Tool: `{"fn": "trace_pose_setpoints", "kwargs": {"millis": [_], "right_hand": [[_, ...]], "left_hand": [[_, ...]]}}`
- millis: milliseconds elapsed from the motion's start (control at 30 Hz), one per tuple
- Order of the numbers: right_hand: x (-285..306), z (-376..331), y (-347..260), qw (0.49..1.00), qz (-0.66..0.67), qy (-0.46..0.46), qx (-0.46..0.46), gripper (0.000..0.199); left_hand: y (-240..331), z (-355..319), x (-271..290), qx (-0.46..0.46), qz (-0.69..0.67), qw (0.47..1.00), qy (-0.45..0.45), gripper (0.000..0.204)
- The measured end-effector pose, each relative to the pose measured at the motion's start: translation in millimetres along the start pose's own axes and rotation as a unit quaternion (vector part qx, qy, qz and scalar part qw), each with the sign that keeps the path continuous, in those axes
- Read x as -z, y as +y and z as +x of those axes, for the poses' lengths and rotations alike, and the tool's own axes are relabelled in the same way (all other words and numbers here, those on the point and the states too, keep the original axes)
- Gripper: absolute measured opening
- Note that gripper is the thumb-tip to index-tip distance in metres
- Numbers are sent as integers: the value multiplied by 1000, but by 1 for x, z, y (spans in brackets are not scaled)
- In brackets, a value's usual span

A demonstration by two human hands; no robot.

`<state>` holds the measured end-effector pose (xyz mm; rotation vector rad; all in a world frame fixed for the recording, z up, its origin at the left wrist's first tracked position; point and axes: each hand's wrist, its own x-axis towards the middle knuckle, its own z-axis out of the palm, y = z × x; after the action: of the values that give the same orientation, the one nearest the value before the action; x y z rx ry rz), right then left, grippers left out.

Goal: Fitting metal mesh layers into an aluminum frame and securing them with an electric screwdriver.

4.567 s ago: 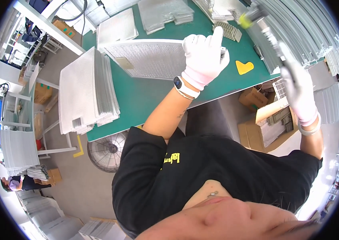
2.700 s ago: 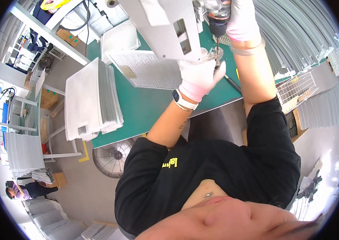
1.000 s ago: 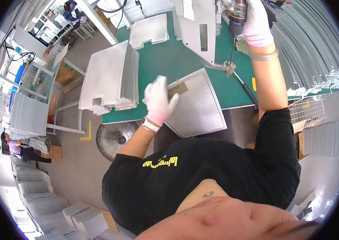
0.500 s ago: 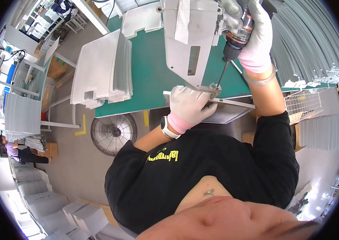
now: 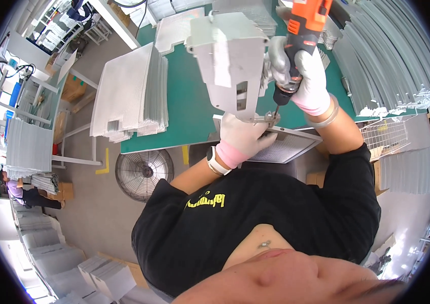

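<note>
My right hand (image 5: 312,78), in a white glove with a pink cuff, grips an orange and black cordless drill (image 5: 307,23). The drill points down, and its bit (image 5: 276,111) meets the clear bracket at the lower end of a grey machine housing (image 5: 227,61). Below that bracket, my gloved left hand (image 5: 239,136) is closed on the near edge of a framed mesh panel (image 5: 283,147), thumb lying along it. The panel tilts at the table's front edge, partly hidden by that hand. What the bit tip touches is too small to make out.
On the green table (image 5: 184,91) stands a stack of white mesh sheets (image 5: 123,91) to the left. Long grey strips (image 5: 392,55) are piled at the right, above a wire basket (image 5: 387,134). A floor fan (image 5: 145,175) stands below; a person (image 5: 22,192) works far left.
The drill has come down and nearer the panel, with less of its bit showing and its orange body now in view. The grey housing appears shifted left. My left hand keeps its hold.
</note>
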<state>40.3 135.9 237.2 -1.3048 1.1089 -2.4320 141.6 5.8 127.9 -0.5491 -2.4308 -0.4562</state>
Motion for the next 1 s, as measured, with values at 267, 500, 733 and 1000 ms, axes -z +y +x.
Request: {"fn": "trace_pose_setpoints", "kwargs": {"millis": [267,500,733,1000], "right_hand": [[11,-8,-8,991,99,-23,-87,83],[17,-16,6,986,149,-34,-72,83],[12,12,-9,989,116,17,-86,53],[45,117,-73,921,-345,149,105,50]], "left_hand": [[0,0,-12,-54,-84,993,57,33],[-3,-2,-13,-55,-153,987,1,40],[-5,10,-3,3,-103,995,19,35],[-33,17,3,17,-3,999,33,26]]}}
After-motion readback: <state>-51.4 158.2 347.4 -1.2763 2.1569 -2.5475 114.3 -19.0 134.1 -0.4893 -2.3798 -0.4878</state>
